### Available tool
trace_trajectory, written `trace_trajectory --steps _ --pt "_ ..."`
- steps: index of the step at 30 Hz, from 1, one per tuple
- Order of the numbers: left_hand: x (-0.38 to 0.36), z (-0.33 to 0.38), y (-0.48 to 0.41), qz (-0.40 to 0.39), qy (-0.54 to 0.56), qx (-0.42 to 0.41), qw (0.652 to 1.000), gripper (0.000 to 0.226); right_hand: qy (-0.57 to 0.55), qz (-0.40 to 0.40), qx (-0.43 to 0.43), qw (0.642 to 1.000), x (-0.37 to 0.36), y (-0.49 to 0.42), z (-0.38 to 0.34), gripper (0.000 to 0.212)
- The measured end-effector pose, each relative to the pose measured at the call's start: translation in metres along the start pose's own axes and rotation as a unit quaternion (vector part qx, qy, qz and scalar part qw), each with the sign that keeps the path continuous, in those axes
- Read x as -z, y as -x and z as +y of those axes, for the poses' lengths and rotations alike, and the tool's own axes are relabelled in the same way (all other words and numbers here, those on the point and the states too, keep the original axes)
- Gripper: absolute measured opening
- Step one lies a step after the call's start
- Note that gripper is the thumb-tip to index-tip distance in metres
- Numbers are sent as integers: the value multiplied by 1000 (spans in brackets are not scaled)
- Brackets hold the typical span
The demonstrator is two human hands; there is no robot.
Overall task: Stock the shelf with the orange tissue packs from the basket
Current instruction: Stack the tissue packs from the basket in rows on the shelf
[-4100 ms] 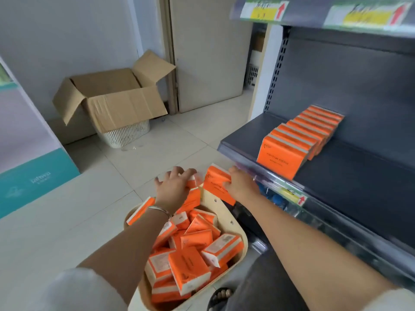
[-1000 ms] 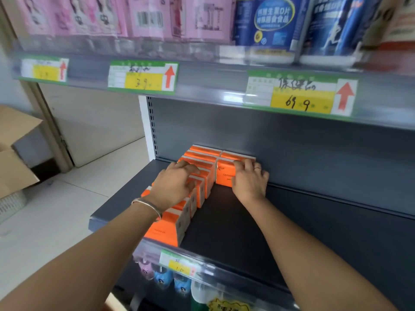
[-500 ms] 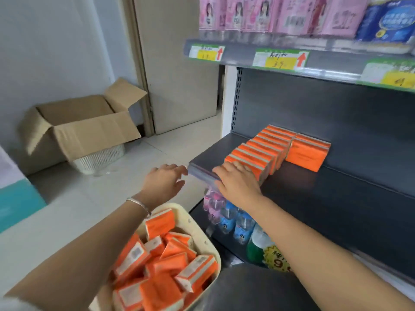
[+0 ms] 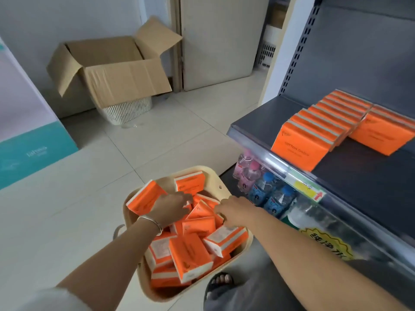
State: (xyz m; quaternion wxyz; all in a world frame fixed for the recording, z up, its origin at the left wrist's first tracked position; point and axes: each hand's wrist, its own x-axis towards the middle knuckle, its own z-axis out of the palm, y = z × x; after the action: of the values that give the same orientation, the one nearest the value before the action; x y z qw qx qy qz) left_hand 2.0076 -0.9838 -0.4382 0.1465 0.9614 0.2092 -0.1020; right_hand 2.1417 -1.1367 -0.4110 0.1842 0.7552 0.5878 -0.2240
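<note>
In the lower centre of the frame the cream basket [image 4: 224, 187] sits on the floor, heaped with loose orange tissue packs [image 4: 190, 254]. Both hands reach into the far end of the heap. The left hand [image 4: 170, 209] lies over a tilted pack by the basket's left rim. The right hand [image 4: 233, 212] touches packs just beside it, fingers bent downward. Whether either hand is actually gripping a pack cannot be told. At right, the grey shelf [image 4: 370, 180] carries a row of upright packs [image 4: 314, 129]. An open cardboard box [image 4: 112, 70] stands upper left.
</note>
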Motion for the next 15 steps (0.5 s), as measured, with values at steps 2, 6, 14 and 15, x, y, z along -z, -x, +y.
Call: trace_trajectory --steps 2,6,14,15 --pt "-17 2 -7 -24 2 -12 1000 30 17 -43 12 999 -14 -5 7 38" --pt "-41 10 -24 -53 -1 -29 998 30 60 -93 35 993 -39 -15 18 47" --pt "-77 7 -51 -97 9 15 995 40 145 -52 96 983 -78 -36 4 62" --pt "-80 5 -55 -106 5 21 994 42 132 -29 98 986 -78 -38 4 55"
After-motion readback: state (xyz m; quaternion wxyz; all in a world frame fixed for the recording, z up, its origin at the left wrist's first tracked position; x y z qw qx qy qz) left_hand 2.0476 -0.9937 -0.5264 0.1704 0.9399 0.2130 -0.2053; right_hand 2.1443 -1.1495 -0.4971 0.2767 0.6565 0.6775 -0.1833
